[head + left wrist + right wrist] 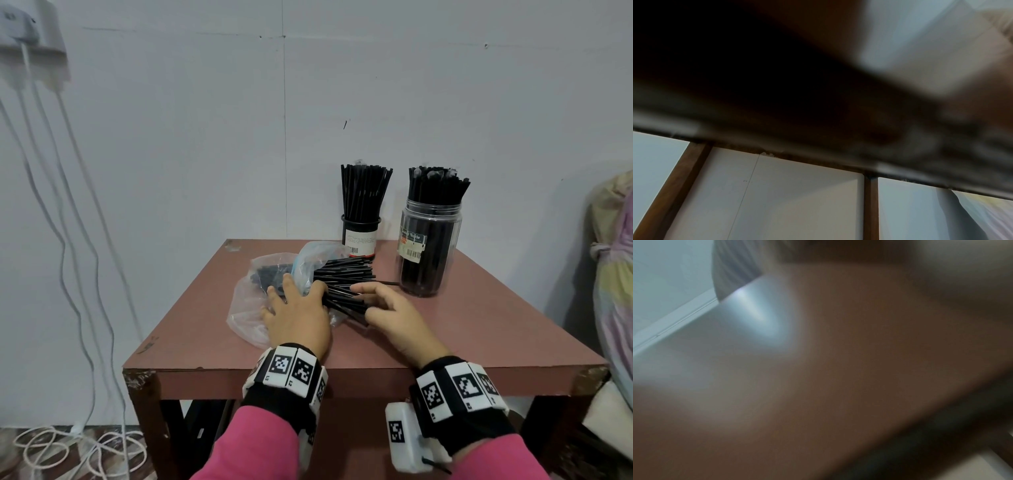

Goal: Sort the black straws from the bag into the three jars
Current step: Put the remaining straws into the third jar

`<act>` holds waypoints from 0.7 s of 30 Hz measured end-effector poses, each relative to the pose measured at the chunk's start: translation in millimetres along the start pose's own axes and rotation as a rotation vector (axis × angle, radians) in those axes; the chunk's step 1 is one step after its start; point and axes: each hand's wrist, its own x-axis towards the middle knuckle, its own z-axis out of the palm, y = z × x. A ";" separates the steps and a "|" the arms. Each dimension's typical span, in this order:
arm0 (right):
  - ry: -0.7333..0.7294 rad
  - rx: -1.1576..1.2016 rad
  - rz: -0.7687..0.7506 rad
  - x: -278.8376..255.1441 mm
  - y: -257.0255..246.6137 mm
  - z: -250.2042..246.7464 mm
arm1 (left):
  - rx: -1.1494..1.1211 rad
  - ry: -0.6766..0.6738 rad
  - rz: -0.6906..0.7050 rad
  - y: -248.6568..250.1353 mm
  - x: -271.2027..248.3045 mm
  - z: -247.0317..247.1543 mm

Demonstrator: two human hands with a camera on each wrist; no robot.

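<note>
A bundle of black straws (pixel 342 274) lies on the table, sticking out of a clear plastic bag (pixel 250 308). My left hand (pixel 294 305) rests flat on the bag and the straws' near part, fingers spread and fairly straight. My right hand (pixel 363 300) curls its fingers and thumb round the straws' free ends. Behind stand a small dark-rimmed jar (pixel 359 240) and a larger clear jar (pixel 428 250), both packed with upright black straws. Only these two jars are in view. Both wrist views are blurred and show no fingers.
The brown table (pixel 205 325) stands against a pale wall. A pastel cloth bundle (pixel 616 274) sits off its right edge. White cables (pixel 68 240) hang at the left and coil on the floor (pixel 68 448).
</note>
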 end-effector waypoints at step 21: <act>-0.010 -0.051 -0.107 8.5 7.9 2.5 | -0.021 0.019 0.024 -0.5 -1.1 -1.5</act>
